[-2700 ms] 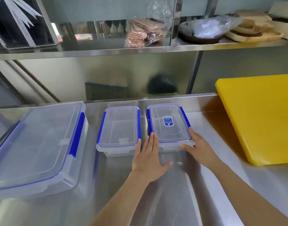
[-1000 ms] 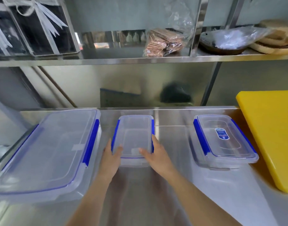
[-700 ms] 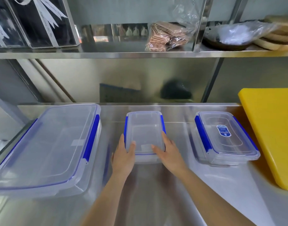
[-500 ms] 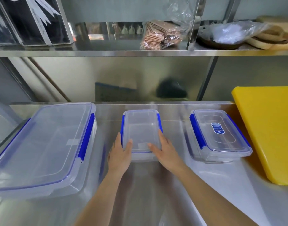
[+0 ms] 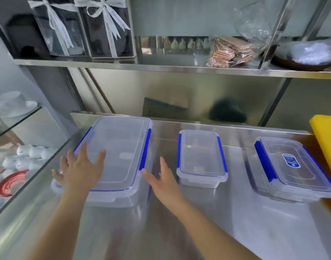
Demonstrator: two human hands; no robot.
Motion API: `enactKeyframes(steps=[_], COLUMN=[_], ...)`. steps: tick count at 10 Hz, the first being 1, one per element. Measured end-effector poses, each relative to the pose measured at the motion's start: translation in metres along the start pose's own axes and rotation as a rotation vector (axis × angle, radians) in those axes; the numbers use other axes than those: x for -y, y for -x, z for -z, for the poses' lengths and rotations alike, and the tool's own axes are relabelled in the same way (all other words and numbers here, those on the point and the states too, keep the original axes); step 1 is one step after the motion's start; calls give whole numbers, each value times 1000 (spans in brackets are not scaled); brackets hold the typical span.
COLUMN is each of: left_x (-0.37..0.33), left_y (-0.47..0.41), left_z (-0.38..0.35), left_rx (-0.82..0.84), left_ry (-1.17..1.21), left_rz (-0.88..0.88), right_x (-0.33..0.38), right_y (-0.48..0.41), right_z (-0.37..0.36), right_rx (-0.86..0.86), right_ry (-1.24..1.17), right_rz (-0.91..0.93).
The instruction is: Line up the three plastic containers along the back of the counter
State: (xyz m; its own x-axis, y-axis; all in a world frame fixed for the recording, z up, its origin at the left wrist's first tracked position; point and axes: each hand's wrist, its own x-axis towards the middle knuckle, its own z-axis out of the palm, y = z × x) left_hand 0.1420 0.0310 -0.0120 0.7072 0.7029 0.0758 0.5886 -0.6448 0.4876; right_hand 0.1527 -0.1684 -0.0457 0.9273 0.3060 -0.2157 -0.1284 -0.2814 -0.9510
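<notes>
Three clear plastic containers with blue clips stand on the steel counter [image 5: 235, 222]. The large container [image 5: 121, 152] is at the left, the small container [image 5: 201, 156] in the middle, and the medium container [image 5: 294, 167] with a blue label at the right. My left hand [image 5: 80, 170] hovers with fingers spread over the large container's near left corner. My right hand [image 5: 163, 182] is open beside its near right corner, between the large and small containers. Neither hand holds anything.
A yellow cutting board [image 5: 327, 136] lies at the far right. A steel shelf [image 5: 161, 66] above carries ribboned boxes [image 5: 82, 27] and a bag of brown packets [image 5: 230, 51]. A glass pane [image 5: 16, 117] and white crockery [image 5: 29, 154] sit to the left of the counter.
Both hands let go of the small container and moved left to the large container. The view swung left, bringing the glass pane and crockery into sight.
</notes>
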Motion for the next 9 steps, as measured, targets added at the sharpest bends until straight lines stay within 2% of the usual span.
enactKeyframes(steps=[1,2,6,8,9], left_x=[37,54,68,69,66], left_y=[-16,-22,-37,-36,-32], left_z=[1,-2,5,8,16], left_rx=[119,129,110,147,77], left_ry=[-6,25,-77,-113,-68], left_rz=[90,48,44,23,-19], right_x=[4,9,15,19,31], right_y=[-3,-6,-18,-17,-12], right_z=[-30,-53,-84,-78,-60], right_rx=[67,73,57,105,77], right_ry=[-48,-24,85,177,181], right_rz=[-31,-4,-25,-63,-20])
